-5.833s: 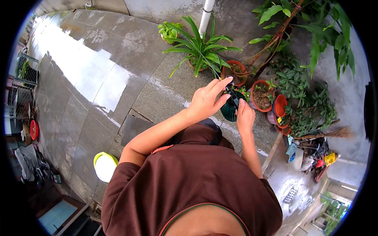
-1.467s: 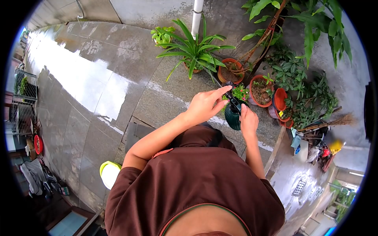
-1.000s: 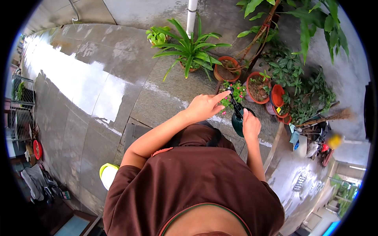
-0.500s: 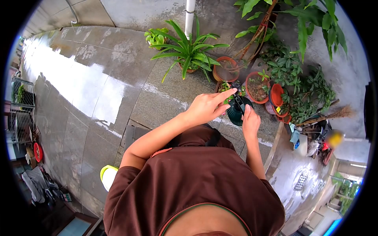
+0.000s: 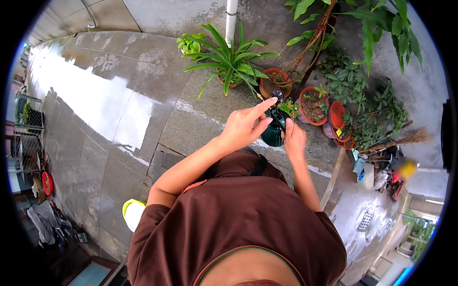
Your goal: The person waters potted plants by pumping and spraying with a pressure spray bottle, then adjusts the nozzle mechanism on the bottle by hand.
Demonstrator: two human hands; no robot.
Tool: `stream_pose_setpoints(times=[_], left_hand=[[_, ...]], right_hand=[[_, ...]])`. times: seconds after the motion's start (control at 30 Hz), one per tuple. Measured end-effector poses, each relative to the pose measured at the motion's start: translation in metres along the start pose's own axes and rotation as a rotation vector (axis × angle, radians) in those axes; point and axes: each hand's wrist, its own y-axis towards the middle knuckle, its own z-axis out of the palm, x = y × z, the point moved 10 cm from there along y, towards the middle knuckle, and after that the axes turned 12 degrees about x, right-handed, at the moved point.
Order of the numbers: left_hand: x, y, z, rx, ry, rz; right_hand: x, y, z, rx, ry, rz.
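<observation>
- The ground (image 5: 76, 167) is paved with large grey slabs, patched by a bright, wet-looking sheen.
- A long-leaved potted plant (image 5: 231, 62) is set on it, neighboured by a smaller leafy plant (image 5: 190, 45).
- Two round soil-filled pots (image 5: 313, 107) are placed nearby.
- A yellow-rimmed white container (image 5: 133, 214) is stood farther left, partly hidden.

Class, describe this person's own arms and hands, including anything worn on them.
Short brown sleeves, matching a brown shirt with red and green neckline trim, leave both forearms bare. The left hand and right hand are ungloved; no watch or bracelet shows.
</observation>
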Motion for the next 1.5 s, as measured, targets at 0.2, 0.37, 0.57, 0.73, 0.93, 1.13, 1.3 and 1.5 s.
stream_pose_setpoints(times=[0.2, 0.37, 0.57, 0.73, 0.93, 1.13, 1.3, 1.5], left_hand=[[0.000, -0.001, -0.006, -0.021, 0.000, -0.019], [0.001, -0.002, -0.007, -0.037, -0.012, -0.023], [0.005, -0.003, -0.005, -0.020, -0.014, -0.048], [0.002, 0.000, -0.002, -0.004, -0.017, -0.030], [-0.002, 0.004, 0.005, 0.050, -0.034, -0.039], [-0.003, 0.009, 0.017, 0.140, -0.023, -0.072], [-0.022, 0.017, 0.026, 0.153, -0.027, 0.000], [-0.024, 0.020, 0.035, 0.199, -0.027, 0.024]], right_hand=[[0.014, 0.002, -0.003, 0.003, -0.021, -0.027], [0.015, 0.003, -0.002, 0.010, -0.040, -0.036], [0.012, 0.001, -0.002, 0.015, -0.056, -0.025], [-0.005, -0.002, -0.002, -0.042, -0.070, -0.006], [-0.019, -0.014, -0.037, -0.230, 0.102, -0.005], [-0.034, -0.036, -0.104, -0.531, 0.759, -0.024], [-0.021, -0.061, -0.163, -0.722, 0.727, -0.100], [-0.030, -0.082, -0.180, -0.807, 0.722, -0.082]])
